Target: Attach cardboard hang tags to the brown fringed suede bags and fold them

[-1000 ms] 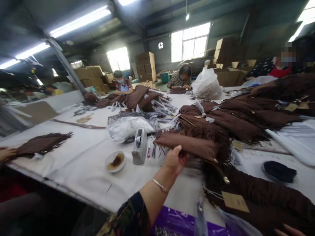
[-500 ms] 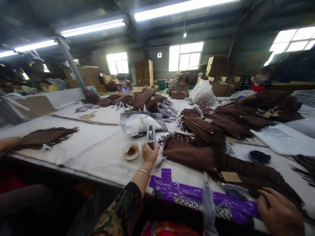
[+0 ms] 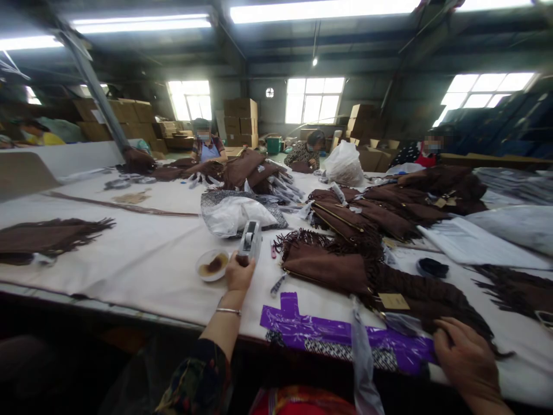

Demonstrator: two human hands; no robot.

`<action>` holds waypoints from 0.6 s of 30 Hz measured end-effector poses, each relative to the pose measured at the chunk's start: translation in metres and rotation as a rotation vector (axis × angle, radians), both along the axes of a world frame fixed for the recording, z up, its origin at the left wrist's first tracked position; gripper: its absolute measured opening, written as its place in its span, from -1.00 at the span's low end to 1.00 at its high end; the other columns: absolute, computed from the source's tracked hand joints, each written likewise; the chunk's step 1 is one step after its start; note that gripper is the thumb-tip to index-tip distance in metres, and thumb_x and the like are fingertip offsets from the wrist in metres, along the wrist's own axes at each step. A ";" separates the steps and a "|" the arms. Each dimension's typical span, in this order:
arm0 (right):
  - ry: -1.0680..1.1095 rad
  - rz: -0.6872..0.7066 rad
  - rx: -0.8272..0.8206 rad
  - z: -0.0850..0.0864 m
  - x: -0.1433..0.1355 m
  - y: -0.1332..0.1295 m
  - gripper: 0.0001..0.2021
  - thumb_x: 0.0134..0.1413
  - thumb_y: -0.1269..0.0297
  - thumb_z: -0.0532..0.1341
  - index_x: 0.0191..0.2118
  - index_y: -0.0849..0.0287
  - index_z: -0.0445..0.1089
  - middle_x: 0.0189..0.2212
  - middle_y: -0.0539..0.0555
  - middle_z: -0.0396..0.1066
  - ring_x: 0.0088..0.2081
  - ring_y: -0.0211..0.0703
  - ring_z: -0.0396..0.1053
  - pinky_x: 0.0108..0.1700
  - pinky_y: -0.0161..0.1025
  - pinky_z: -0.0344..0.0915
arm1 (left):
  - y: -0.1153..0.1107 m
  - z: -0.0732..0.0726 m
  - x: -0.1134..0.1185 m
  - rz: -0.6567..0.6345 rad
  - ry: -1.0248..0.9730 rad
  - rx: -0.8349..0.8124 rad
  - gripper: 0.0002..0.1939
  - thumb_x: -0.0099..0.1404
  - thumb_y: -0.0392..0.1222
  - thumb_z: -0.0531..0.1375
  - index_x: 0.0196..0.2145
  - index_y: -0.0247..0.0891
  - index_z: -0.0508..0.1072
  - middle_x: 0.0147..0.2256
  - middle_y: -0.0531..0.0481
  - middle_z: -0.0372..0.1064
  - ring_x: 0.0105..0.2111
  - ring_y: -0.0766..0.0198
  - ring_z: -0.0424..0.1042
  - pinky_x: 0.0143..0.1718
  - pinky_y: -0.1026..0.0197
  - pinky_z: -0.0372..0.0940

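My left hand (image 3: 239, 274) is closed round the near end of a tape dispenser (image 3: 250, 237), which stands tilted a little to the right above the white table. Just left of it is a shallow white dish (image 3: 212, 266) with a brown stain inside. My right hand (image 3: 466, 351) lies at the table's front edge, fingers stretched over the dark brown cloth of a fringed zip bag (image 3: 332, 266). A tan paper tag (image 3: 393, 301) rests on that cloth. Purple tape (image 3: 328, 327) covers the table edge between my hands, and a clear plastic strip (image 3: 363, 351) hangs over it.
Brown fringed bags lie piled (image 3: 375, 210) beyond, with another (image 3: 52, 236) at the left. A plastic-wrapped bundle (image 3: 242, 214) sits behind the dispenser. A dark round object (image 3: 432, 267) and white plastic sheets (image 3: 479, 239) are at right. Several co-workers sit across the table.
The view has turned to the right. The dispenser in my left hand now leans more to the right. Another person's hand at the far left has gone out of view. My right hand stays on the cloth.
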State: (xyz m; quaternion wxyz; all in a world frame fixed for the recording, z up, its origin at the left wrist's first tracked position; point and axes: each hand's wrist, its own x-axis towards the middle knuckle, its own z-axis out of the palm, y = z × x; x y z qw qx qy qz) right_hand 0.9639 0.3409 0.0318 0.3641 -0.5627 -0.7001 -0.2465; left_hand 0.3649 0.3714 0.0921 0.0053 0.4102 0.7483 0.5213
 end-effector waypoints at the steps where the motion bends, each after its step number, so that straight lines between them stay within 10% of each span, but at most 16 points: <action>1: -0.014 -0.001 0.006 0.000 0.000 0.000 -0.76 0.04 0.26 0.13 -0.22 0.22 0.47 -0.12 0.23 0.48 -0.09 0.13 0.47 0.08 0.05 0.32 | -0.005 0.000 -0.008 0.013 0.011 0.008 -0.58 0.08 -0.05 0.30 -0.10 -0.22 0.44 -0.28 -0.08 0.51 -0.24 0.11 0.51 -0.14 0.12 0.37; 9: -0.039 0.030 0.041 -0.004 0.009 0.005 -0.78 0.00 0.27 0.16 -0.24 0.21 0.47 -0.13 0.22 0.49 -0.15 0.11 0.48 0.06 0.03 0.35 | -0.033 0.023 -0.069 0.100 0.139 -0.130 -0.62 0.05 0.10 0.30 -0.29 -0.22 0.43 -0.36 -0.05 0.48 -0.29 0.09 0.48 -0.13 0.10 0.37; 18: 0.096 0.027 0.002 0.008 -0.003 -0.001 -0.73 -0.08 0.42 0.23 -0.19 0.06 0.49 -0.11 0.24 0.50 -0.13 0.29 0.49 0.09 0.12 0.33 | -0.054 0.028 -0.081 0.259 0.162 -0.280 -0.60 0.05 0.16 0.30 -0.28 -0.18 0.43 -0.31 -0.06 0.48 -0.23 0.00 0.48 -0.11 0.04 0.37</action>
